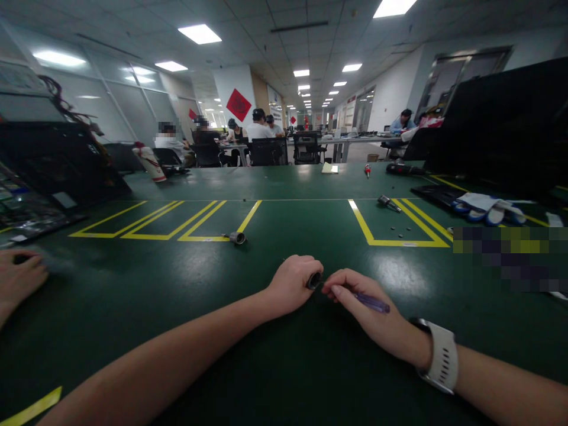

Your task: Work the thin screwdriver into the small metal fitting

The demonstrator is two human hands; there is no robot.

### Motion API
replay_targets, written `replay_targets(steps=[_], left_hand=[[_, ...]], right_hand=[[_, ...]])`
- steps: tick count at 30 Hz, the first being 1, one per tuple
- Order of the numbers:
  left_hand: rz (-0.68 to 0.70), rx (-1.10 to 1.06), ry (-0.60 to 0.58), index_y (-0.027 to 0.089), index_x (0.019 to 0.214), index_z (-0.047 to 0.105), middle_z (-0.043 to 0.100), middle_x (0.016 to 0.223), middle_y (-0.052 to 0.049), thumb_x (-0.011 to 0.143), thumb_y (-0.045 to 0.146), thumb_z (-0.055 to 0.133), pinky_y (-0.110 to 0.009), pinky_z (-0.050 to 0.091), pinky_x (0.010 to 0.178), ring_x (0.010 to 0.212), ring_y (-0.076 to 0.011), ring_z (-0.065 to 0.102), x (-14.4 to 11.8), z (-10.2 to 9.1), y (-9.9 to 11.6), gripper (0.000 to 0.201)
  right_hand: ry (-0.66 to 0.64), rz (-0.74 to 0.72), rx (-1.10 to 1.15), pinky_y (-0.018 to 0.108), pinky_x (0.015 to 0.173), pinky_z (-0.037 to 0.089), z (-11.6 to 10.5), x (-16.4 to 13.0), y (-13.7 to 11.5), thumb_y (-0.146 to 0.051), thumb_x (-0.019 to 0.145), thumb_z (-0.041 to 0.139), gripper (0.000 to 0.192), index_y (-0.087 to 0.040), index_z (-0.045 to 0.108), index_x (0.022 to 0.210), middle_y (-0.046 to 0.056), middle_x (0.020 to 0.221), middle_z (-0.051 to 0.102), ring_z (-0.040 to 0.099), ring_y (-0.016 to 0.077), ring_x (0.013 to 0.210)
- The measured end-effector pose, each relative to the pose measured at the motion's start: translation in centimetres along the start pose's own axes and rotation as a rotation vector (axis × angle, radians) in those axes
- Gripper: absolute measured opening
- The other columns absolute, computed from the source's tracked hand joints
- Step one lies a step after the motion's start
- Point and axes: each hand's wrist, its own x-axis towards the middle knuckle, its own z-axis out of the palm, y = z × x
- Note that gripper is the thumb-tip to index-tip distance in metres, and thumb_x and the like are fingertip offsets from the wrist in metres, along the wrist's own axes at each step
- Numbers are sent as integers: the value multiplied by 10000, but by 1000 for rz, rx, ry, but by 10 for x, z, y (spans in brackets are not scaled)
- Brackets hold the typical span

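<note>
My left hand (293, 283) is closed around a dark, hollow metal cylinder (314, 280), its open end facing right. Its other end is hidden in my fist. In a pinch between thumb and fingers, my right hand (359, 296) holds a slim tool with a translucent purple handle (371, 302). The thin tip of this tool points left at the mouth of the cylinder; whether it touches cannot be made out. Beyond my left hand, a metal cylindrical part with a shaft (237, 238) lies by the yellow tape. A similar shafted part (389, 204) rests farther right.
Another person's hand (22, 278) rests at the left table edge. Small dark pieces (400, 236) lie inside the right taped box. Farther back are a red screwdriver (367, 170), a paper pad (329, 169) and gloves (488, 208). Dark equipment (57, 165) stands at left, a black screen (506, 130) at right.
</note>
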Motion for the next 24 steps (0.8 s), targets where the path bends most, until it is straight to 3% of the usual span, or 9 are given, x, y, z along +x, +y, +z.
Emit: replay_targets(steps=[9, 12, 18, 21, 24], left_hand=[[24, -176, 17, 164, 695, 518, 526, 681, 15, 767, 170, 527, -236, 369, 613, 645, -109, 488, 0, 0, -2, 72], [22, -158, 17, 163, 699, 517, 526, 684, 15, 768, 166, 523, -234, 362, 606, 641, -107, 486, 1, 0, -2, 70], [41, 102, -86, 161, 744, 540, 551, 721, -12, 771, 132, 499, -278, 348, 629, 672, -142, 494, 1, -1, 2, 57], [63, 114, -86, 159, 755, 538, 550, 725, -14, 779, 127, 490, -281, 351, 637, 674, -143, 492, 0, -1, 2, 62], [66, 16, -49, 158, 771, 535, 545, 726, -4, 768, 122, 504, -268, 361, 647, 673, -130, 491, -1, -1, 1, 48]], right_hand=[[-56, 167, 507, 316, 708, 455, -7, 7, 6, -269, 834, 541, 146, -168, 645, 852, 52, 855, 648, 582, 163, 789], [-49, 118, 431, 320, 719, 455, -7, 5, 7, -268, 848, 519, 153, -178, 642, 865, 50, 874, 646, 583, 166, 804], [-1, 9, 12, 320, 682, 440, -4, 2, 2, -260, 823, 543, 128, -202, 656, 805, 25, 782, 630, 576, 169, 741], [-47, 38, 70, 319, 687, 445, -5, 4, 5, -260, 831, 533, 141, -198, 658, 811, 26, 804, 635, 581, 165, 752], [-74, 109, 290, 315, 696, 450, -8, 7, 9, -265, 834, 534, 146, -184, 656, 825, 37, 838, 646, 582, 163, 774]])
